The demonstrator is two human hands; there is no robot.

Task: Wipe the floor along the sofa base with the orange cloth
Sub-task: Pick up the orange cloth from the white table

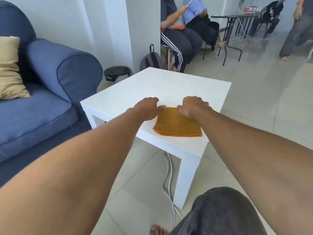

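The orange cloth (177, 124) lies folded flat on the near part of a low white table (152, 85). My left hand (147, 107) rests at the cloth's far left corner, its thumb touching the edge. At the far right corner my right hand (193, 106) has its fingers curled onto the cloth's edge. Whether either hand pinches the cloth is hard to tell. The blue sofa (42, 92) stands at the left, and its base (30, 158) meets the tiled floor (140, 192) just left of the table.
A beige cushion (10, 68) lies on the sofa. White cables (169, 180) run over the floor under the table. A black bin (116, 72) and a grey backpack (151, 59) stand behind the table. Seated people (183, 31) and a folding table (237, 22) are at the back right. My knee (220, 212) is at the bottom.
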